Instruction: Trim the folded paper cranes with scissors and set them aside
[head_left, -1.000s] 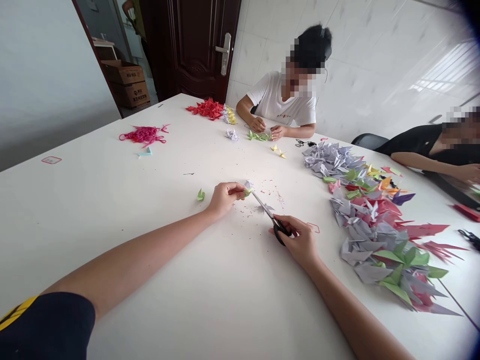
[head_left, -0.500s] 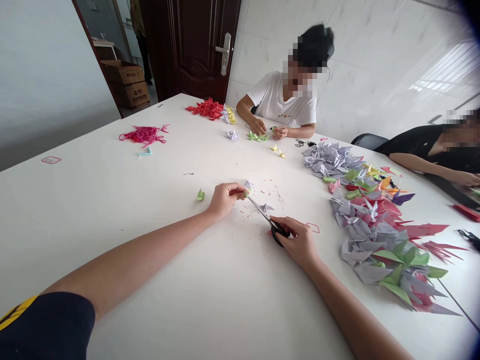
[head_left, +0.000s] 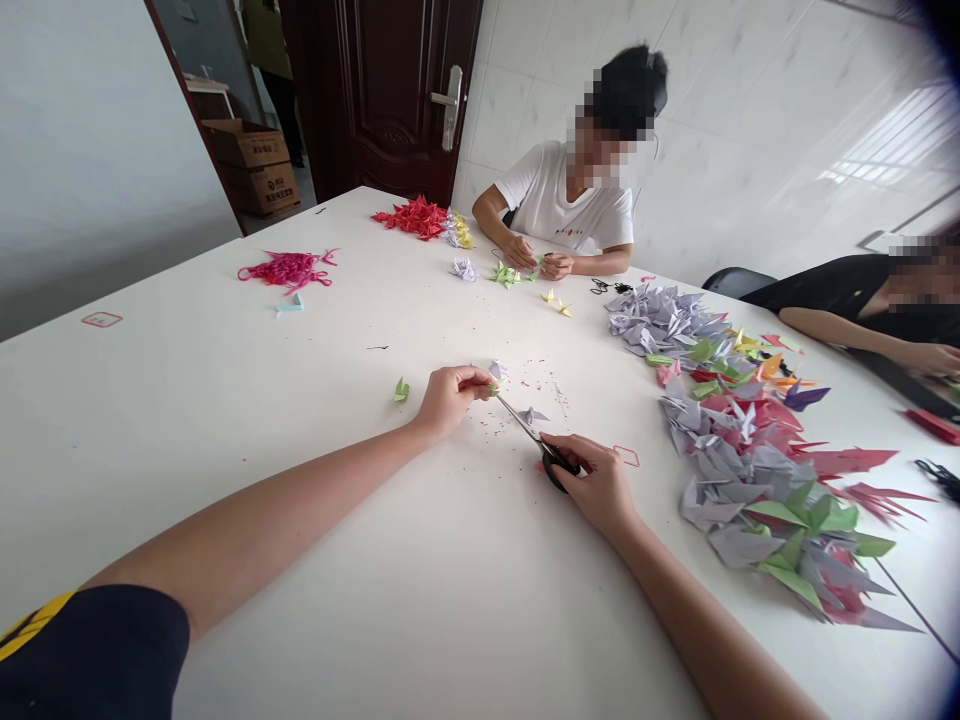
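A green folded paper (head_left: 402, 390) is seen just left of the left hand (head_left: 450, 402), in whose fingertips a small green piece (head_left: 494, 390) is pinched, held above the table (head_left: 337, 560). Since a second ago the scissors (head_left: 535, 435) have been shifted slightly (blade tips now at that piece), so paper and tool are seemingly kept aligned; their black handles are gripped by the right hand (head_left: 600, 482), left of the mixed paper pile (head_left: 724, 470).

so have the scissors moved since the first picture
Yes, slightly left: the scissors' blades crossed over the small grey folded paper in the view; now they pass just left of it.
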